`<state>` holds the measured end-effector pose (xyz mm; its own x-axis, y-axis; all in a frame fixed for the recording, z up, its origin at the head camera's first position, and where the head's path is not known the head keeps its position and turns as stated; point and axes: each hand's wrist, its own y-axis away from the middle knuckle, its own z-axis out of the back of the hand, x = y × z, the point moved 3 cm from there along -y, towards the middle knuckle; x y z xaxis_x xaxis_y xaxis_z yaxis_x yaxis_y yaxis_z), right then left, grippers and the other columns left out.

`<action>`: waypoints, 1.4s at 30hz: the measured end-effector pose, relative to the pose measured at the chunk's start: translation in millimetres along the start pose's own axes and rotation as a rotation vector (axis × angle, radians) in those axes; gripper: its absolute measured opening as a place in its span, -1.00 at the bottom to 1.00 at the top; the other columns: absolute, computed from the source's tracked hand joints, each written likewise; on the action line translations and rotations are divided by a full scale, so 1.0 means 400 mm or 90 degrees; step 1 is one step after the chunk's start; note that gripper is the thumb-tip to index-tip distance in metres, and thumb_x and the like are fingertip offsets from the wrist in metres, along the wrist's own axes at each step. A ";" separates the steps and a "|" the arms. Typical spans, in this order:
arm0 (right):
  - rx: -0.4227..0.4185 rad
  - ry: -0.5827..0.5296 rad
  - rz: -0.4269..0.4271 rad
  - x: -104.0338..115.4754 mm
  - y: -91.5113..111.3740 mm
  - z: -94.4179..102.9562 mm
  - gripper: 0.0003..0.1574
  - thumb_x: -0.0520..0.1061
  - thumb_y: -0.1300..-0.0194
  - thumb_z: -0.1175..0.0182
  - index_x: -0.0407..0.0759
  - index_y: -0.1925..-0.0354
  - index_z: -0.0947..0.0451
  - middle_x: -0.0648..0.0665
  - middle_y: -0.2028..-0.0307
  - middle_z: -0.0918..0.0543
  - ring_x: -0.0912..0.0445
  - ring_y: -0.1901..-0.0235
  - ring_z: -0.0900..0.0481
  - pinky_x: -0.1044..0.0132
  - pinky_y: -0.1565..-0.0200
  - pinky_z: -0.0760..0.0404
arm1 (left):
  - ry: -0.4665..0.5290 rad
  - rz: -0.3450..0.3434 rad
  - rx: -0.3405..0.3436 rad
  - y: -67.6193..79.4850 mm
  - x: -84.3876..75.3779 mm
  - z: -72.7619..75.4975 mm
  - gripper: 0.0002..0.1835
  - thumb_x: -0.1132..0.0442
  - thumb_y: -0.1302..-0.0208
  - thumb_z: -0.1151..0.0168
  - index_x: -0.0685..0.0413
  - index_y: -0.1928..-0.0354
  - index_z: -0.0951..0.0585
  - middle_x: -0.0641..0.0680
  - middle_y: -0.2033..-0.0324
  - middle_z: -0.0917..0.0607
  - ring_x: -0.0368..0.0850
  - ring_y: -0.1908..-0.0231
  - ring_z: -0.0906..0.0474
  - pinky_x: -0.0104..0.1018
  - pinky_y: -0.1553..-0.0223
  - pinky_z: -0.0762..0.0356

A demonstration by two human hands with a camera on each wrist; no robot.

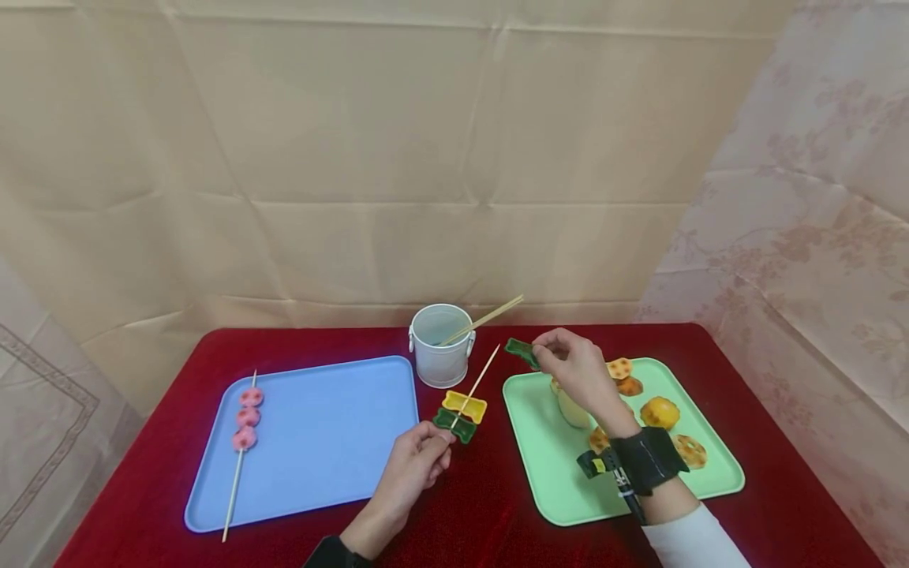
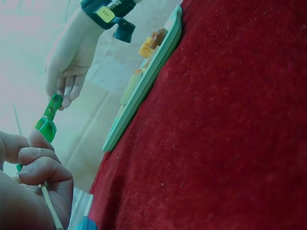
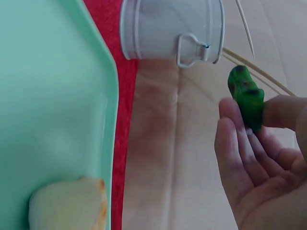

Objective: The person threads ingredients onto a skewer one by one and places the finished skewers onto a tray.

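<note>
My left hand (image 1: 412, 465) grips a wooden skewer (image 1: 486, 369) near its lower part, its bare tip slanting up and right. Threaded on it, just above the fingers, are a toy green pepper piece (image 1: 454, 426) and a yellow pepper piece (image 1: 465, 405). Between thumb and fingertips, my right hand (image 1: 578, 375) pinches another green pepper piece (image 3: 247, 100), raised to the right of the skewer's tip. In the head view this hand hovers over the back left of the green tray (image 1: 557, 489) and hides part of its contents.
A blue tray (image 1: 334, 442) on the left bears a skewer with several pink slices (image 1: 248, 417). Behind my hands stands a white bucket (image 1: 442, 363) with skewers (image 1: 497, 310) leaning out. Food pieces on the green tray include a yellow lump (image 1: 660, 412) and a holed slice (image 1: 690, 451).
</note>
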<state>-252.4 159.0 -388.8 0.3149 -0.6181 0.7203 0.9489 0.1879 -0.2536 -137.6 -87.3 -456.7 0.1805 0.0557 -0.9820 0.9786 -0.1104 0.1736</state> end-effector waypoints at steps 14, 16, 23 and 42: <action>-0.017 -0.052 -0.050 0.025 -0.023 -0.027 -0.73 0.00 -0.31 -0.20 -0.15 0.16 -0.61 -0.06 0.40 -0.68 0.15 0.45 -0.65 0.22 0.40 -0.59 | -0.006 0.005 0.014 0.008 -0.004 -0.009 -0.73 0.28 -0.35 -0.05 0.46 0.16 -0.46 -0.03 0.61 -0.50 -0.31 0.68 -0.24 -0.51 0.68 -0.16; -0.019 -0.056 -0.046 0.029 -0.023 -0.031 -0.74 -0.01 -0.31 -0.21 -0.16 0.17 -0.61 -0.06 0.40 -0.68 0.15 0.45 -0.65 0.21 0.41 -0.59 | -0.006 0.004 0.015 0.009 -0.005 -0.010 -0.73 0.28 -0.35 -0.05 0.46 0.15 -0.47 -0.03 0.60 -0.50 -0.31 0.67 -0.24 -0.51 0.68 -0.16; -0.028 -0.060 -0.029 0.041 -0.024 -0.045 -0.78 -0.03 -0.30 -0.22 -0.14 0.20 -0.62 -0.03 0.43 -0.68 0.17 0.46 -0.64 0.20 0.42 -0.57 | -0.008 0.008 0.012 0.008 -0.002 -0.010 -0.74 0.27 -0.35 -0.05 0.44 0.18 -0.48 -0.03 0.61 -0.50 -0.31 0.68 -0.24 -0.51 0.68 -0.16; 0.004 -0.080 0.018 0.056 -0.013 -0.064 -0.81 -0.02 -0.28 -0.25 -0.07 0.18 -0.63 0.02 0.32 -0.68 0.17 0.35 -0.62 0.21 0.24 -0.61 | 0.004 0.004 0.001 0.006 -0.003 -0.005 -0.77 0.25 -0.36 -0.07 0.38 0.25 -0.46 -0.03 0.62 -0.49 -0.32 0.70 -0.21 -0.51 0.70 -0.13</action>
<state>-250.9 124.8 -387.7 0.3413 -0.5114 0.7887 0.9396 0.2086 -0.2713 -135.4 -85.5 -455.0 0.1866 0.0616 -0.9805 0.9775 -0.1116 0.1790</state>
